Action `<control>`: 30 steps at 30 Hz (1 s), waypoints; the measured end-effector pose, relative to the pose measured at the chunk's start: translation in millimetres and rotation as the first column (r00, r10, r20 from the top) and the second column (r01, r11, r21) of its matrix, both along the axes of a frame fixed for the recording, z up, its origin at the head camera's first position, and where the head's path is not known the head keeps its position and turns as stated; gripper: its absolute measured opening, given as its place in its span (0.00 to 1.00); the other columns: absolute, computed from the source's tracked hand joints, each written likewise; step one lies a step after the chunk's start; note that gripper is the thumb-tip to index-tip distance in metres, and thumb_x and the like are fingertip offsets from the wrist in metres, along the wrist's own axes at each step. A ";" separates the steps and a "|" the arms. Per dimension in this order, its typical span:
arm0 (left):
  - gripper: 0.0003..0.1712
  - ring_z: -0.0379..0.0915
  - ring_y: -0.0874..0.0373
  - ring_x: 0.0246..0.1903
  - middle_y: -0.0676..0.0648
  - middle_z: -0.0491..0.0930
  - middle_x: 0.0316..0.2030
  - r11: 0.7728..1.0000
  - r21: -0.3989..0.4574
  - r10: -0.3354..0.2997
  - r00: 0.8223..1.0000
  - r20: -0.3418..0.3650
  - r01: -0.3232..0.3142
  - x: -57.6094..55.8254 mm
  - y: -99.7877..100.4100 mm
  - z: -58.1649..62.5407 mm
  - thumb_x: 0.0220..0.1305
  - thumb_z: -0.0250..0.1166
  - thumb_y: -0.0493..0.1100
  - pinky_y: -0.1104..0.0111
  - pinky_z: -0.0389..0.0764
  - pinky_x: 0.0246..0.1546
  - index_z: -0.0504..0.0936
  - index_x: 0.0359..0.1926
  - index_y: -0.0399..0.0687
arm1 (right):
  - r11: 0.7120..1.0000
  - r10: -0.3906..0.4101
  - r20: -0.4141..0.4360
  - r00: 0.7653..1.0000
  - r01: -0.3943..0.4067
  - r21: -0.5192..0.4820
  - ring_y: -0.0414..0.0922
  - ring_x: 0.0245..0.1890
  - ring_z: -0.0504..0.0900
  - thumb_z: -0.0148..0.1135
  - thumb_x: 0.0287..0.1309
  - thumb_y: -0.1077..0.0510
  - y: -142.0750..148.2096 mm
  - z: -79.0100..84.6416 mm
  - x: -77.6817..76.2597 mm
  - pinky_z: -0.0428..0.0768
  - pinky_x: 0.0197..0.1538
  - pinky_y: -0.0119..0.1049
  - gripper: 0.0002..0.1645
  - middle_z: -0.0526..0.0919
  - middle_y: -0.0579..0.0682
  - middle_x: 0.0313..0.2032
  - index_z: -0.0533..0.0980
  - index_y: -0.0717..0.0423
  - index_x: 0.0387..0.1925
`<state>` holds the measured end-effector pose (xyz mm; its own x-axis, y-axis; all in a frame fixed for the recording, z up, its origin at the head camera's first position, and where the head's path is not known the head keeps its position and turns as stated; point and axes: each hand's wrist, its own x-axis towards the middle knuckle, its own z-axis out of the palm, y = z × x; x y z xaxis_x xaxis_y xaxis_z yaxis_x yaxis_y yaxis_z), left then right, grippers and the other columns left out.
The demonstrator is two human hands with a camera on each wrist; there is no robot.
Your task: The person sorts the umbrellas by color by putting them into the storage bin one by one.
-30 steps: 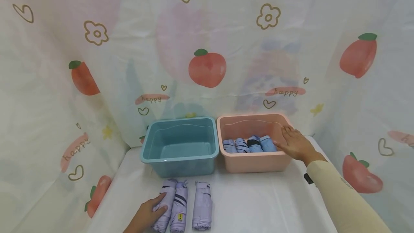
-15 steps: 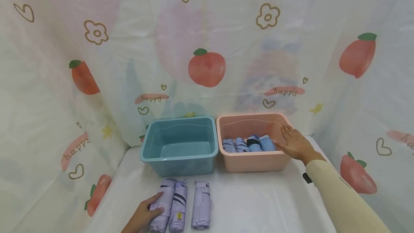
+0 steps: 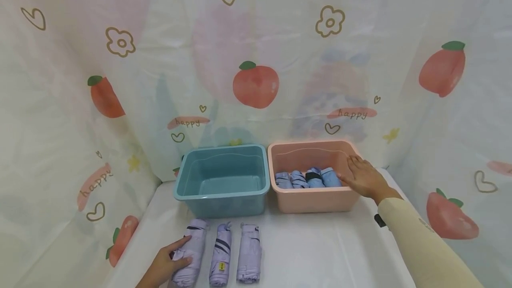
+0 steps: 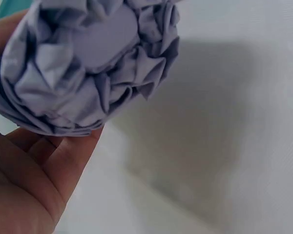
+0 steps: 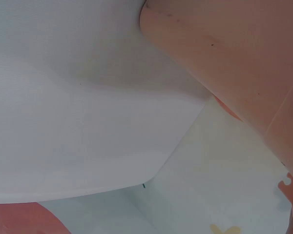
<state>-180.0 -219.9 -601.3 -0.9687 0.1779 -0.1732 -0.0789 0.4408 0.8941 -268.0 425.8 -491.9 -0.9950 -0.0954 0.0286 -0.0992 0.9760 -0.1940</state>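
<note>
My left hand (image 3: 165, 262) grips a folded lilac umbrella (image 3: 192, 252) by its side, at the left of the white table. In the left wrist view the crinkled end of this umbrella (image 4: 102, 63) faces the camera, with fingers and thumb around it and a shadow on the cloth beside it. A second lilac umbrella (image 3: 221, 252) with dark stripes and a yellow tag lies just to its right, and a third lilac umbrella (image 3: 249, 254) lies beyond that. My right hand (image 3: 367, 178) rests on the right rim of the pink bin (image 3: 318, 201), its fingers straight.
A blue-green bin (image 3: 226, 206) stands left of the pink one, with nothing inside. Several folded blue umbrellas (image 3: 315, 179) lie in a row in the pink bin. Behind the white table (image 3: 312, 252) hangs a printed curtain (image 3: 296, 57), which also closes both sides.
My left hand has drawn the leftmost lilac umbrella to the left, opening a gap between it and the striped one. My right hand stays on the pink bin's rim.
</note>
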 end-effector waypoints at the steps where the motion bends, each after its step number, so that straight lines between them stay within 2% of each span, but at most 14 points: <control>1: 0.39 0.70 0.42 0.57 0.33 0.68 0.64 1.000 -0.012 -0.012 1.000 -0.004 0.012 0.2 -1.0 5.2 0.51 0.76 0.45 0.57 0.74 0.52 0.75 0.65 0.47 | 1.000 -0.001 -0.007 1.000 0.001 -0.002 0.65 0.72 0.40 0.35 0.64 0.24 0.5 0.2 0.4 0.38 0.69 0.60 0.61 0.44 0.69 0.73 0.44 0.73 0.72; 4: 0.39 0.70 0.43 0.57 0.33 0.69 0.63 0.997 -0.039 -0.074 0.997 -0.038 0.072 1.6 -6.3 19.9 0.53 0.75 0.46 0.60 0.74 0.50 0.74 0.66 0.46 | 1.000 -0.003 -0.014 1.000 0.003 -0.011 0.65 0.72 0.41 0.36 0.64 0.24 2.1 -1.4 2.9 0.39 0.69 0.61 0.60 0.45 0.69 0.73 0.45 0.73 0.72; 7: 0.39 0.70 0.43 0.57 0.33 0.70 0.62 0.985 -0.109 -0.140 0.989 -0.052 0.134 4.1 -14.4 38.6 0.54 0.74 0.49 0.57 0.75 0.50 0.73 0.66 0.47 | 1.000 0.010 -0.007 1.000 -0.010 -0.023 0.65 0.72 0.40 0.37 0.65 0.25 2.5 -4.9 5.2 0.40 0.69 0.61 0.60 0.44 0.69 0.73 0.45 0.73 0.72; 9: 0.39 0.70 0.42 0.56 0.33 0.70 0.62 0.979 -0.116 -0.176 0.983 -0.053 0.169 2.7 -19.7 53.0 0.54 0.74 0.49 0.55 0.75 0.49 0.73 0.66 0.47 | 0.999 0.025 -0.010 1.000 -0.026 -0.024 0.65 0.72 0.40 0.38 0.65 0.26 2.1 -6.2 5.3 0.40 0.69 0.61 0.59 0.44 0.69 0.73 0.45 0.73 0.72; 12: 0.38 0.70 0.42 0.54 0.33 0.71 0.62 0.963 -0.144 -0.239 0.969 -0.068 0.227 -4.3 -24.2 78.2 0.54 0.74 0.49 0.58 0.76 0.47 0.74 0.66 0.48 | 0.999 0.040 -0.034 0.999 -0.040 -0.017 0.66 0.72 0.39 0.39 0.66 0.27 1.6 -4.8 2.3 0.40 0.69 0.60 0.59 0.44 0.70 0.72 0.45 0.75 0.71; 15: 0.37 0.71 0.44 0.51 0.32 0.70 0.61 0.941 -0.173 -0.309 0.946 -0.097 0.290 -12.7 -22.6 103.8 0.54 0.74 0.48 0.61 0.76 0.44 0.75 0.65 0.49 | 0.999 0.039 -0.045 0.998 -0.039 -0.003 0.66 0.72 0.39 0.38 0.66 0.27 3.4 -4.3 0.4 0.40 0.69 0.60 0.59 0.45 0.70 0.72 0.45 0.75 0.71; 18: 0.36 0.70 0.47 0.47 0.33 0.70 0.61 0.923 -0.227 -0.344 0.931 -0.121 0.311 -23.5 -17.5 129.2 0.53 0.74 0.48 0.61 0.76 0.41 0.76 0.65 0.51 | 0.999 0.038 -0.039 0.999 -0.038 0.003 0.65 0.72 0.40 0.37 0.66 0.26 4.8 -5.4 -2.0 0.41 0.69 0.60 0.60 0.45 0.69 0.73 0.45 0.75 0.72; 21: 0.36 0.70 0.48 0.44 0.33 0.71 0.59 0.905 -0.255 -0.388 0.907 -0.164 0.341 -39.9 -12.0 151.1 0.54 0.74 0.47 0.61 0.76 0.39 0.75 0.65 0.49 | 0.999 0.038 -0.037 0.999 -0.038 -0.003 0.66 0.72 0.40 0.38 0.66 0.27 4.3 -7.5 -2.4 0.41 0.69 0.60 0.59 0.45 0.69 0.73 0.46 0.75 0.71; 23: 0.37 0.71 0.48 0.42 0.34 0.71 0.57 0.894 -0.265 -0.411 0.896 -0.165 0.361 -54.6 -8.2 164.1 0.54 0.74 0.47 0.61 0.77 0.38 0.75 0.65 0.48 | 0.999 0.039 -0.036 0.999 -0.039 -0.011 0.66 0.72 0.40 0.39 0.67 0.28 3.5 -8.1 -1.4 0.41 0.69 0.60 0.58 0.44 0.70 0.73 0.46 0.75 0.71; 25: 0.37 0.72 0.49 0.42 0.32 0.70 0.58 0.883 -0.270 -0.435 0.885 -0.167 0.383 -73.3 -5.0 174.0 0.54 0.74 0.47 0.61 0.77 0.37 0.74 0.66 0.48 | 0.999 0.039 -0.034 0.999 -0.039 -0.008 0.66 0.72 0.40 0.40 0.67 0.29 3.3 -7.9 -0.8 0.41 0.69 0.60 0.57 0.44 0.70 0.72 0.46 0.75 0.71; 28: 0.37 0.73 0.49 0.39 0.32 0.71 0.56 0.872 -0.286 -0.447 0.884 -0.137 0.396 -103.7 2.4 189.0 0.54 0.74 0.48 0.61 0.79 0.35 0.74 0.66 0.51 | 0.999 0.042 -0.037 0.998 -0.042 -0.002 0.66 0.72 0.40 0.42 0.68 0.30 4.1 -6.1 -1.0 0.41 0.69 0.59 0.56 0.44 0.71 0.72 0.46 0.76 0.71; 30: 0.38 0.73 0.49 0.38 0.32 0.72 0.55 0.861 -0.291 -0.469 0.873 -0.138 0.417 -123.4 8.0 197.6 0.55 0.74 0.47 0.61 0.79 0.35 0.74 0.67 0.51 | 0.999 0.043 -0.046 0.998 -0.043 -0.003 0.65 0.72 0.40 0.42 0.68 0.31 4.1 -4.9 -2.4 0.41 0.70 0.59 0.56 0.45 0.70 0.72 0.46 0.75 0.71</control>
<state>-303.4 -212.0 -403.7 -0.8153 0.5731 -0.0824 0.3427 0.5924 0.7292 -270.4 429.9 -496.8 -0.9876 -0.1382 0.0743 -0.1501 0.9698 -0.1922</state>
